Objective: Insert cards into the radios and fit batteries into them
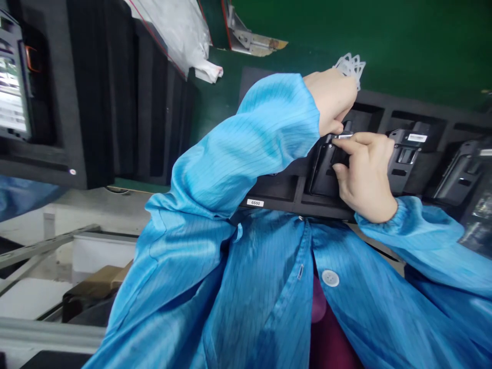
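My right hand point(365, 174) presses its thumb and fingers on a black handheld device point(326, 171) lying in a slot of a black foam tray point(277, 197). A small white strip point(344, 136) shows at the device's edge, under my fingertips. My left hand point(332, 100) sits just beyond it, fingers curled near the device's top. A white lattice-like plastic piece point(349, 66) sticks out from that hand. Similar black devices point(407, 159) lie in the neighbouring slots to the right. A "6600" label point(254, 203) is stuck on the tray's edge.
A black foam block point(92, 97) with deep slots stands at the left, holding a device with a lit screen point(11, 87). A white plastic bag point(172, 31) and a metal bracket point(246, 36) lie beyond, on a green surface. A cardboard box point(96, 279) is at lower left.
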Available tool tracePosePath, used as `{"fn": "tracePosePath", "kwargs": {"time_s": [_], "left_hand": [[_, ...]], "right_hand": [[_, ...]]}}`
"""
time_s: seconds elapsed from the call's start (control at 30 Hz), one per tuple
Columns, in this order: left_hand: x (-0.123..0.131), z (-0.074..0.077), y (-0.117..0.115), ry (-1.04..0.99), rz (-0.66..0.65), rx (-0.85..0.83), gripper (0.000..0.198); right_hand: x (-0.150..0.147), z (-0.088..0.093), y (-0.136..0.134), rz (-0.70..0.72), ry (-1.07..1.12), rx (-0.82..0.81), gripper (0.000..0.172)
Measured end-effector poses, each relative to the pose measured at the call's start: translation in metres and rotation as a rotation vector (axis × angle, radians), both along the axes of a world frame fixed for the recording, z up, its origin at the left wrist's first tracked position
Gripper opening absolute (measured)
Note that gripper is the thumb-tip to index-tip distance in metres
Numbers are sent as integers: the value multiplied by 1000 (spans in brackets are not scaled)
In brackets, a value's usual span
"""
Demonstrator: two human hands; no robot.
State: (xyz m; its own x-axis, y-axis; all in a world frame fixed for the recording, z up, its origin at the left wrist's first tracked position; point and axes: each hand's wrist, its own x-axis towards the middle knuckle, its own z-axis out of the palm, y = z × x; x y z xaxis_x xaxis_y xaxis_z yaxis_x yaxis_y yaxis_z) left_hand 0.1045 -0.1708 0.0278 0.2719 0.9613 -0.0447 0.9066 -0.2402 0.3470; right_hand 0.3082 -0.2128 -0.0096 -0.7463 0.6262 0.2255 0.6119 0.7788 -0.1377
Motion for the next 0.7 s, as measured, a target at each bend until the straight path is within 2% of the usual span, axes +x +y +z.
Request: {"fn": "tracePosePath", "kwargs": {"time_s": [0.17,0.37,0.53,0.63,0.7], "left_hand": [[-4,1,1,-14,-17,-31,8],[-23,8,3,-78,-189,-145,19],[-23,7,-3,-35,-162,-178,37],[-22,2,-4,62,-186,-138,44],[-22,0,-3,107,-214,-156,45]], "right_hand": [[-3,2,-12,-38,26,-62,49],[-8,8,-11,-101,-35,-105,83],[-16,6,-12,-125,-20,-162,97],[-13,16,-8,-140,2,-213,97],[-2,36,-3,-104,22,-246,86]]}}
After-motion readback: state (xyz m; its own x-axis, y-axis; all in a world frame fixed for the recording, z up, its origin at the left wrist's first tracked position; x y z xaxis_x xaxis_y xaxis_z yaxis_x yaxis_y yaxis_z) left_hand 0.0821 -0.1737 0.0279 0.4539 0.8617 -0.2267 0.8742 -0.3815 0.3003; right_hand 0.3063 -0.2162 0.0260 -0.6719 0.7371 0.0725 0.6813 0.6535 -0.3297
